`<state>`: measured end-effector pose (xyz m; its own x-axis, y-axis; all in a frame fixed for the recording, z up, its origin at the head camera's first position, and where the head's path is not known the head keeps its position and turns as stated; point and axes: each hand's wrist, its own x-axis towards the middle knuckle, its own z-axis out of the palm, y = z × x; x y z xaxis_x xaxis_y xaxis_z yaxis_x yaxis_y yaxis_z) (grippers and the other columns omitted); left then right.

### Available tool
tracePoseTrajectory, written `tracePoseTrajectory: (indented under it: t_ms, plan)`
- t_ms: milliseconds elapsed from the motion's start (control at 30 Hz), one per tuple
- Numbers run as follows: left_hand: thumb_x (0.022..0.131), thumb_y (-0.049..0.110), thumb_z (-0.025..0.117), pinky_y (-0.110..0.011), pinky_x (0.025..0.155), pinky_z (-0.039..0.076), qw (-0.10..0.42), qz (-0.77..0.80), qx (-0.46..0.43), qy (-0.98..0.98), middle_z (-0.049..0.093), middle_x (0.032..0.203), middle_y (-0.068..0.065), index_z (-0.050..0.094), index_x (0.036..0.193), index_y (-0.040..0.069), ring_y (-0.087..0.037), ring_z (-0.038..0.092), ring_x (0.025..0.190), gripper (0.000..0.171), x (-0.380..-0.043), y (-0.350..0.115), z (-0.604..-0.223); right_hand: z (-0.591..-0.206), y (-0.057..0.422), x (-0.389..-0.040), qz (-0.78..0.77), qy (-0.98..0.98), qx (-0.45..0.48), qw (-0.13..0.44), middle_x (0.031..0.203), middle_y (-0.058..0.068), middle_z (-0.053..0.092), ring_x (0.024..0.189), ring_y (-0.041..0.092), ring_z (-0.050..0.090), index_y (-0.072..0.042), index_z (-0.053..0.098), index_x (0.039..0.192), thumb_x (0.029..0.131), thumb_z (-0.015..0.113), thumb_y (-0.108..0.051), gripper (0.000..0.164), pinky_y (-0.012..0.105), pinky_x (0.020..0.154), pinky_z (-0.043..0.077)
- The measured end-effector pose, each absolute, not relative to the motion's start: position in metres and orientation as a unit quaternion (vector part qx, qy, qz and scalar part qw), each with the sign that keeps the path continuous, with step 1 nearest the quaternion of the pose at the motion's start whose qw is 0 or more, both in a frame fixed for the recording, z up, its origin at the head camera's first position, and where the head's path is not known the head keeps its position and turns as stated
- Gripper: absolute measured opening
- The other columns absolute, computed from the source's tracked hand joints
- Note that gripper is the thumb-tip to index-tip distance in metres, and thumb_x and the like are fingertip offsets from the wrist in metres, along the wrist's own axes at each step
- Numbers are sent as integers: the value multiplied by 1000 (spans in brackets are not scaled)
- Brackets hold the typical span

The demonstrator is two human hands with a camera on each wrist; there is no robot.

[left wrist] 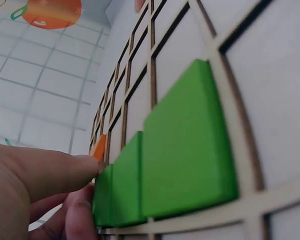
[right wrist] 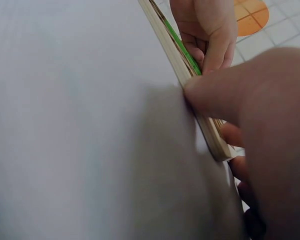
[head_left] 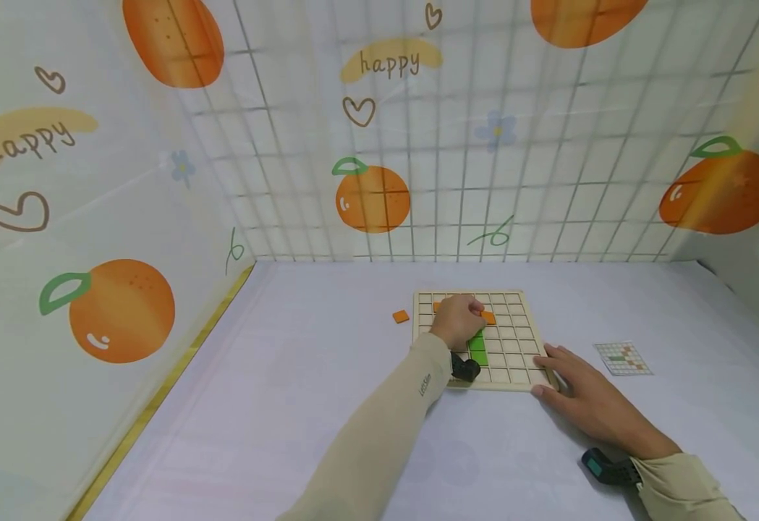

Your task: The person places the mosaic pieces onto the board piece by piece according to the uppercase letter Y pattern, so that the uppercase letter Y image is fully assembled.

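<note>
A square wooden grid board (head_left: 512,347) lies on the table. Over its middle, my left hand (head_left: 459,318) pinches an orange tile (left wrist: 99,148) at the far end of a row of green tiles (head_left: 478,353); the fingers hide most of it. In the left wrist view the green tiles (left wrist: 185,145) sit side by side in the grid. Another orange tile (head_left: 436,307) shows beyond the left hand. My right hand (head_left: 590,398) holds the board's near right corner, its thumb (right wrist: 205,92) against the front edge and fingers round the side.
One loose orange tile (head_left: 401,316) lies left of the board. To the right is a small printed card (head_left: 623,359) with a colored grid pattern. A white cloth covers the table (head_left: 288,376); behind it hangs a curtain (head_left: 431,145) with orange-fruit prints.
</note>
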<state>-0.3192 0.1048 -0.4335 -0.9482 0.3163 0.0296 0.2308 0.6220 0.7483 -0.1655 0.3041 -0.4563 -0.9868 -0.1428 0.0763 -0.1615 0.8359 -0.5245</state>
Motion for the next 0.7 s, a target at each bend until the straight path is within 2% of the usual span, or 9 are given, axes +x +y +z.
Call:
tracePoseTrajectory:
  t_ms: [200,433,700]
  plan:
    - [92,14,74,-25,73,50,62,402,165,898,68,98,5,73,110,10,-9,59,83,18,-314,103,-428,-454,305,-164,276,-956,90,29,157,26,32,143,49,24,-2,53,142,96,65,-45,64,66,110,22]
    - [92,15,74,-24,71,49,58,398,168,900,65,93,6,73,110,11,-8,57,81,18,-314,103,-429,-455,305,-165,274,-957,90,27,157,25,31,144,49,23,-1,52,143,96,65,-46,66,66,110,22]
    - [93,13,72,-24,74,49,58,394,173,901,67,98,5,73,112,11,-8,57,84,20,-315,103,-429,-455,305,-165,275,-957,87,23,158,25,30,144,49,22,-2,51,144,96,64,-48,67,66,109,22]
